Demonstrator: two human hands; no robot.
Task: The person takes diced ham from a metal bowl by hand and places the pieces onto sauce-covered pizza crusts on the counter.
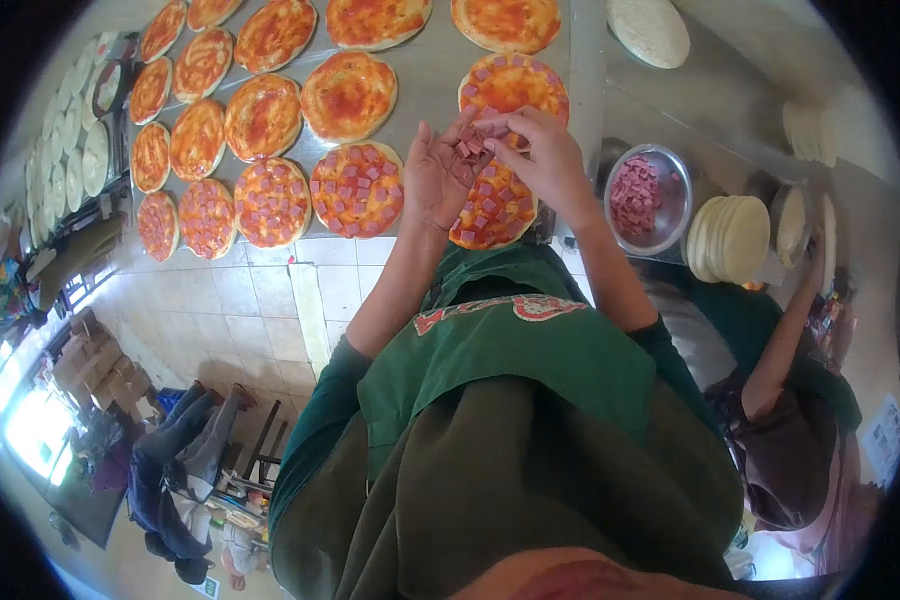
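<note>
My left hand [435,182] is cupped palm up, with several pink ham cubes [471,145] lying in it. Over that palm, the thumb and fingers of my right hand [548,160] pinch at the cubes. Under both hands is a sauced pizza base [492,212] strewn with ham cubes, partly covered by my fingers. Just beyond lies another pizza base [515,78] with ham cubes along its far edge; its near part is hidden by my hands. To my left, a pizza base [357,190] carries scattered ham cubes.
Rows of sauced pizza bases [348,97] cover the metal table [420,75]. On the right stand a metal bowl [682,200] of ham cubes and a stack of pale dough rounds [735,240]. A co-worker's arm [785,345] reaches in there. Other people are at lower left.
</note>
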